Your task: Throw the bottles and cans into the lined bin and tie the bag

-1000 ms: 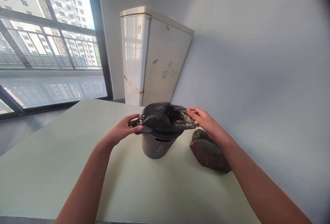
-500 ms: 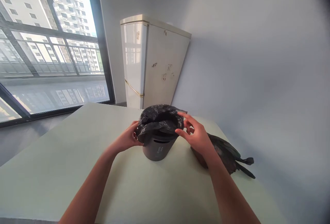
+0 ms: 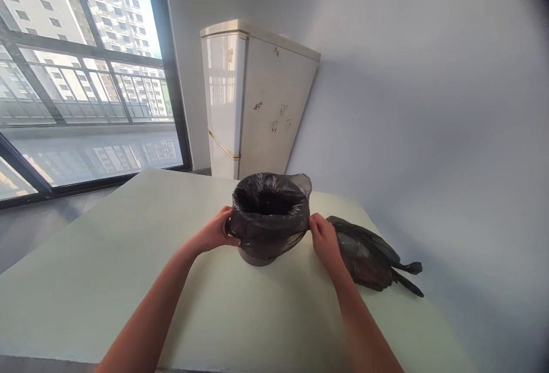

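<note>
A small grey trash can (image 3: 256, 260) stands upright on the table, only its base showing. Over its rim hangs a black garbage bag (image 3: 272, 227), folded down outside and covering most of the front. The bag's mouth gapes, dark inside. At the can's left side, my left hand (image 3: 218, 230) is wrapped against the bag and can, thumb in front, other fingers partly hidden behind. My right hand (image 3: 322, 237) pinches the bag's edge on the right and stretches it outward, a little apart from the can.
To the right lies a filled, tied black plastic bag (image 3: 369, 256), near my right forearm. The pale green table (image 3: 107, 281) spreads under everything. Behind it stand a worn white refrigerator (image 3: 274, 104) and a plain wall (image 3: 407, 104). A large window (image 3: 86, 92) is at the left.
My right hand has gone from open fingers at the rim down to a pinch on the bag's edge. The bag's front now covers the can's slot and lettering. My left hand has stayed put.
</note>
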### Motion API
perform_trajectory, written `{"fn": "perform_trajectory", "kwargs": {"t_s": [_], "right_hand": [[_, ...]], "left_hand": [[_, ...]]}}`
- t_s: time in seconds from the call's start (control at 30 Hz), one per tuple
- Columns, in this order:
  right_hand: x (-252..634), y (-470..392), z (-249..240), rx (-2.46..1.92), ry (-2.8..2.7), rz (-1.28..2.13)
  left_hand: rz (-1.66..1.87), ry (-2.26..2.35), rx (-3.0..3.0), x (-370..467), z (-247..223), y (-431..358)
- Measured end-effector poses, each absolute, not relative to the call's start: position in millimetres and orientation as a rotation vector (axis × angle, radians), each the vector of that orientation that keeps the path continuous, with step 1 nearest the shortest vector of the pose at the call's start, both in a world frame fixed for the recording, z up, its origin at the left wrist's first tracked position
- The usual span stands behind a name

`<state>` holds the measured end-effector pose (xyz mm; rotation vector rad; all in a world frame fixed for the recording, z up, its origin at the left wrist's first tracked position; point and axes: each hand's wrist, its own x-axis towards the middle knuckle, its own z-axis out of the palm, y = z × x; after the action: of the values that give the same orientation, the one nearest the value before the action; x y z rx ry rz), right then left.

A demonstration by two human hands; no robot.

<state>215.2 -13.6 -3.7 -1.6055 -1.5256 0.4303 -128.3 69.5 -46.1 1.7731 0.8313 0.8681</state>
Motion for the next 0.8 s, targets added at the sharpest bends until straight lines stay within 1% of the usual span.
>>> {"fn": "perform_trajectory", "kwargs": {"t_s": [0.1, 0.13, 0.23, 0.3, 0.37, 0.43, 0.53, 0.63, 0.7, 0.73, 0.8], "right_hand": [[217.3, -6.4, -10.4, -1.668, -1.631, 0.629], [218.5, -7.3, -7.2, -1.677, -1.571, 0.614], [222.1, -13.3, 15.0, -1.649, -1.259, 0.351], [221.4, -11.6, 31.8, -1.535, -1.23, 0.355], [216.0, -1.0, 40.2, -1.364, -1.325, 0.574], [207.3, 15.8, 34.7, -1.242, -1.352, 0.824], [196.3, 39.6, 4.2, -1.343, -1.16, 1.089], [195.7, 48.9, -28.1, -1.475, -1.018, 1.216], [200.8, 46.1, -33.8, -1.503, -1.139, 1.155], [204.0, 42.3, -29.3, -1.515, -1.223, 1.054], [209.1, 31.5, -5.0, -1.541, -1.3, 0.692]], "left_hand": [[0.736, 0.922, 1.849, -135.1, -54.7, 71.8], [0.726, 0.925, 1.864, -138.8, -54.3, 71.0], [0.781, 0.838, 1.846, -149.5, -44.4, 65.2], [0.907, 0.717, 1.788, -149.8, -35.8, 61.3], [1.04, 0.607, 1.723, -141.5, -32.3, 59.4], [1.098, 0.593, 1.696, -128.1, -37.3, 59.8], [1.056, 0.701, 1.718, -113.7, -58.6, 63.9], [1.009, 0.721, 1.703, -116.1, -85.2, 70.1], [1.014, 0.641, 1.633, -122.5, -99.2, 74.2], [1.032, 0.586, 1.582, -125.5, -104.2, 76.0], [1.088, 0.485, 1.481, -129.7, -109.7, 78.9]]}}
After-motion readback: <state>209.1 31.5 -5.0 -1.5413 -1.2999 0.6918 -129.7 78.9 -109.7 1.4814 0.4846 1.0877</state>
